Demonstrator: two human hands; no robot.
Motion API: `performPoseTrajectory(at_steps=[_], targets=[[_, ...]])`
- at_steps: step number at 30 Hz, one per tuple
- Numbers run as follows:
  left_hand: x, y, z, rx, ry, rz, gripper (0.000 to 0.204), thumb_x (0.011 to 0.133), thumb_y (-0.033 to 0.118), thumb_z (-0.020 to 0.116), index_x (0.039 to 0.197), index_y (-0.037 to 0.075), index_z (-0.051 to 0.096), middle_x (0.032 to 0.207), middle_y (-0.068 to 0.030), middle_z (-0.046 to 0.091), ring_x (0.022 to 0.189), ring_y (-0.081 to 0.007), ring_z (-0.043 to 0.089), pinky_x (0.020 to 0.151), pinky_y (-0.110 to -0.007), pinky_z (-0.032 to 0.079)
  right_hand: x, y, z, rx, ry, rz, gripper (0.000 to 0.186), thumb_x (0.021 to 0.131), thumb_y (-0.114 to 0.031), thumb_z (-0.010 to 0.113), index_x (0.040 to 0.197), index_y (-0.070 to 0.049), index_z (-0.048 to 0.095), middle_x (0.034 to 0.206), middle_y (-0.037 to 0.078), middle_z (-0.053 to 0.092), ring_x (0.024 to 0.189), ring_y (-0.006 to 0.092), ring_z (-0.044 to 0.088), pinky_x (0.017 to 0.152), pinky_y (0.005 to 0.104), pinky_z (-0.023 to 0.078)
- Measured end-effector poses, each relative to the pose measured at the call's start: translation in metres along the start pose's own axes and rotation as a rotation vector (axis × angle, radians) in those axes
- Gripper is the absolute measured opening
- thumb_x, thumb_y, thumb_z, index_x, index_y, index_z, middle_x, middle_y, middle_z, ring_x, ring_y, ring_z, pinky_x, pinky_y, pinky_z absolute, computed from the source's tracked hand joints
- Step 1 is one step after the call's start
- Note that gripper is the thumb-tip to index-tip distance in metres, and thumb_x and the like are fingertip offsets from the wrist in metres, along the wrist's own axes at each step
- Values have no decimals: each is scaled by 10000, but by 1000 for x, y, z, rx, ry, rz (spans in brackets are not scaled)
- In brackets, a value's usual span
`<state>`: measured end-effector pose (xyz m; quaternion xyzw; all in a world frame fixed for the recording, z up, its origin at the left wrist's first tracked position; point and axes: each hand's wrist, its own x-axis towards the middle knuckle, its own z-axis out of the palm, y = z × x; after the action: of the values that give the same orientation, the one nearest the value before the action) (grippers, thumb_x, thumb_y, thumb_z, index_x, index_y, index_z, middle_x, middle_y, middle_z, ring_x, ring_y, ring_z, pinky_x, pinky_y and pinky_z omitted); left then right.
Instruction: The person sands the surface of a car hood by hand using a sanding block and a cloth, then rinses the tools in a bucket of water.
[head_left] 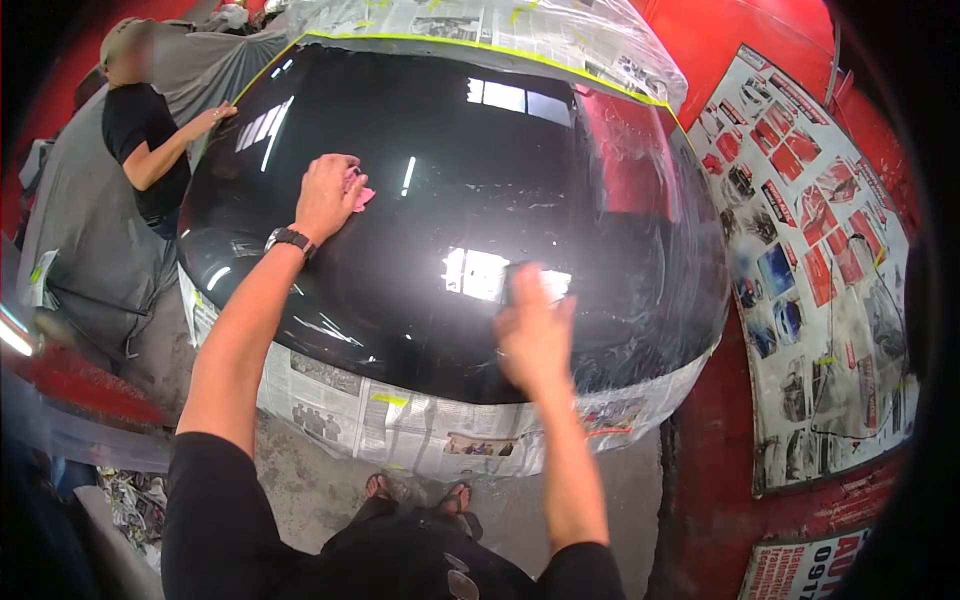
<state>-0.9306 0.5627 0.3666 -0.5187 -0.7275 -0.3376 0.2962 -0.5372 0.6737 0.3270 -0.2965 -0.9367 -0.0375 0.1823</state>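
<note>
A glossy black car hood [400,260] spreads out in front of me, streaked with wet-looking, hazy smears toward its right side. My left hand [326,195] is closed round a crumpled pink cloth [358,190] and rests on the left half of the hood. Lower down and to the right, my right hand [535,335] is blurred by motion over the surface. A dark pad [514,285] shows at its fingers; the blur hides its exact kind.
Newspaper and yellow tape mask the hood's near edge [400,415] and far side [440,22]. At the far left a co-worker in a black shirt [145,140] touches the hood's edge. A picture-covered board [810,270] leans on the red wall at right.
</note>
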Motion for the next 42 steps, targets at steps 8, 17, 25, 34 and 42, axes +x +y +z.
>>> performPoseTrajectory(at_steps=[8,17,25,34,42], targets=[[10,16,8,-65,-33,-47,242,942,228,689,1118,63,663,1120,-119,658,1090,-334,608,973,-438,480,7,-1,2,96,24,72,712,1013,-316,559,1607,-45,276,1697,170,241,1581,330,201,1222,674,166],[24,34,23,-92,-21,-42,203,945,244,676,1075,89,674,1109,-77,652,1103,-309,592,952,-439,481,144,99,-10,115,133,71,447,1079,-248,467,1484,-62,508,1597,154,440,1479,354,407,1191,635,293],[7,0,7,-47,-2,-73,197,931,212,689,1059,65,666,1077,-105,654,1077,-327,597,947,-443,482,47,3,-1,221,-60,-246,641,938,-134,667,1530,-59,434,1600,197,422,1505,381,366,1196,646,272],[25,38,23,-165,3,-69,171,931,206,682,1025,64,673,1066,-103,648,1064,-321,596,936,-433,486,255,112,13,71,52,156,530,1098,-376,404,1521,-61,454,1631,170,373,1495,375,369,1194,657,263],[7,3,10,-83,-4,-118,190,933,214,685,1048,64,668,1080,-93,654,1081,-303,593,945,-432,477,77,25,-11,178,-142,-243,617,969,-151,639,1544,-73,430,1648,182,349,1532,366,322,1205,661,245]])
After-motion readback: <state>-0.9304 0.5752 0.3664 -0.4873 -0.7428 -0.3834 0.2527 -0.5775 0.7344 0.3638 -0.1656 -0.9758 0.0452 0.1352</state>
